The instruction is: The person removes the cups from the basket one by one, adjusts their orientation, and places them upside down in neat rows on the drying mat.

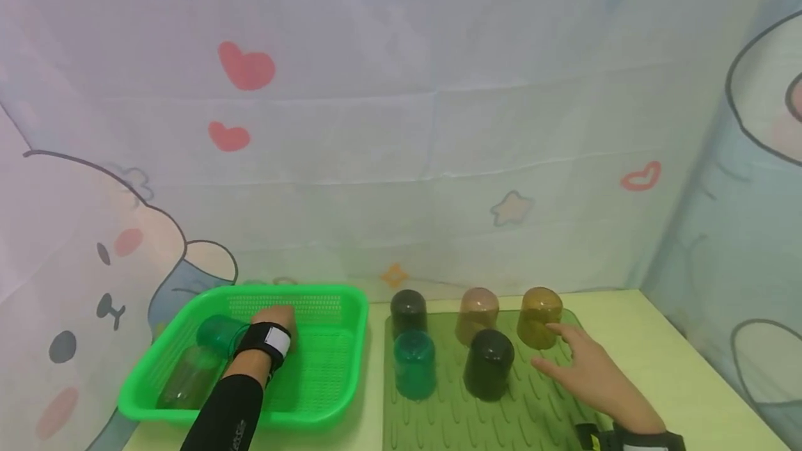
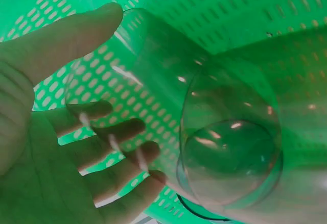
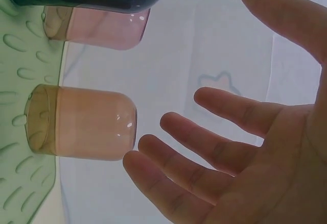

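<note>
at about half past seven in the head view sat the green basket (image 1: 301,419), and inside it i watched the left hand (image 1: 274,316), its thumb and gently bent fingers set to either side of a clear cup (image 2: 153,76); i could not tell whether they pressed on it. between four and five o'clock hung the right hand (image 1: 598,374), fingers spread, loosely bent and holding nothing, the tips just beside an amber cup (image 1: 535,314) that stood mouth down at four o'clock; contact i could not judge. both cups looked light, stiff and thin-walled, and i reckoned their glossy sides would slide under a dry fingertip. glass or plastic, i could not tell, so i rated them as breakable. the best hold seemed to me round the body near the closed end, thumb facing the fingers, with no squeeze on the rim. under the amber cup, at five o'clock, lay a green mat (image 1: 432,430) with raised ridges, on a pale yellow table (image 1: 664,360). from nine through twelve to three o'clock rose a creased fabric backdrop (image 1: 351,124) printed with pink hearts (image 1: 250,71) and pale stars (image 1: 514,209).
</note>
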A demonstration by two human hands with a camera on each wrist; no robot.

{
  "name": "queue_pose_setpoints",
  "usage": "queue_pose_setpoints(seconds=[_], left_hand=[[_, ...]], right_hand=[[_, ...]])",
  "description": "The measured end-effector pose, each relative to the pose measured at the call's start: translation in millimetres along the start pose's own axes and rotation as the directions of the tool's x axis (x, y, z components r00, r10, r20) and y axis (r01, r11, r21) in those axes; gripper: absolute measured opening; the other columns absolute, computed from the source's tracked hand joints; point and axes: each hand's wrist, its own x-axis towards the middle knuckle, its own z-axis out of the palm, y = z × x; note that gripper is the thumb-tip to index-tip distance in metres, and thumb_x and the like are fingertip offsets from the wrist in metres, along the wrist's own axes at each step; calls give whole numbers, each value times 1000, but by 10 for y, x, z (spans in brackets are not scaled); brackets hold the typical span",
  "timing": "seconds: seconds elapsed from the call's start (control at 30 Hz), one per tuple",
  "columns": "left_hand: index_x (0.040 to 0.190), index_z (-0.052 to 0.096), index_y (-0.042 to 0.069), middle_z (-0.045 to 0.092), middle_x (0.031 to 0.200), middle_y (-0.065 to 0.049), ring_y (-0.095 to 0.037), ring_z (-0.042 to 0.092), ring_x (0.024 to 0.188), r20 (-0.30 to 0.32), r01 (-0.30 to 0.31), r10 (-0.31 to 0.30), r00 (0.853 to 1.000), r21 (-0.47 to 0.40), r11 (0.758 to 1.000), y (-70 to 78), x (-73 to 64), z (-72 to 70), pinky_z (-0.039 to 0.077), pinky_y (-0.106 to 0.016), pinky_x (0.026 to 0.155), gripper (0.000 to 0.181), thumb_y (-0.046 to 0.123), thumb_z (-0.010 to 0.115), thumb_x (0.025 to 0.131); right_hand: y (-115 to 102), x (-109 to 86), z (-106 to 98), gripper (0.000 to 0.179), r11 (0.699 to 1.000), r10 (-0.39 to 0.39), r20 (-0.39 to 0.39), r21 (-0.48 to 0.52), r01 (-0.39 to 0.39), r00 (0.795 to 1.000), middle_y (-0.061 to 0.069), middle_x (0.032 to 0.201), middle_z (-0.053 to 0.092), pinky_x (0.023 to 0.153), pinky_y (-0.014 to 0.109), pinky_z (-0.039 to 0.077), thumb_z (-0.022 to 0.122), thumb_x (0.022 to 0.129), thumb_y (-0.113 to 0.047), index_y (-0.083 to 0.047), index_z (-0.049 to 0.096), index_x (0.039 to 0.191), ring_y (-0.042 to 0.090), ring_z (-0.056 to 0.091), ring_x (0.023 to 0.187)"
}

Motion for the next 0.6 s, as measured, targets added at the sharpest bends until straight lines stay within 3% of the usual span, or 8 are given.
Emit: queue_pose_setpoints(seconds=[0.03,0.27,0.4,0.47,0.6], left_hand=[[96,68,0,65,89,-18,-35,62,80,-2,4,-4,1000,2,1000,16,-9,-1,52,-49,68,34,9,84,67],[125,57,2,62,109,-24,-45,58,96,-4,-23,23,1000,21,1000,74,7,43,49,-56,78,71,10,88,62],[129,54,2,58,117,-25,-48,54,104,21,-47,46,999,15,999,66,51,65,44,-60,84,77,10,89,61],[132,50,0,55,122,-26,-47,52,108,49,-61,61,997,-6,998,89,24,10,45,-59,85,80,12,88,63],[131,46,-6,55,119,-27,-45,54,107,29,-107,110,994,-74,991,135,-164,-180,49,-54,83,79,19,86,68]], right_hand=[[-2,-1,3,86,1000,1,2,0,-1,1000,32,134,41,88,62,41,60,86,-57,9,39,136,52,40,119],[-21,-5,-3,84,1000,-5,-4,-11,5,1000,32,133,42,87,61,42,60,86,-57,9,40,135,51,41,119],[-20,-3,-10,82,1000,-17,-14,-25,17,1000,31,132,43,87,61,42,60,87,-56,9,41,134,51,42,118],[-13,-6,-22,82,999,-22,-25,-35,21,999,31,132,43,87,62,42,60,87,-55,9,42,134,51,42,118],[-21,-26,-16,81,999,-21,-41,-43,19,999,32,132,43,88,62,41,59,87,-56,8,42,134,51,42,117]])
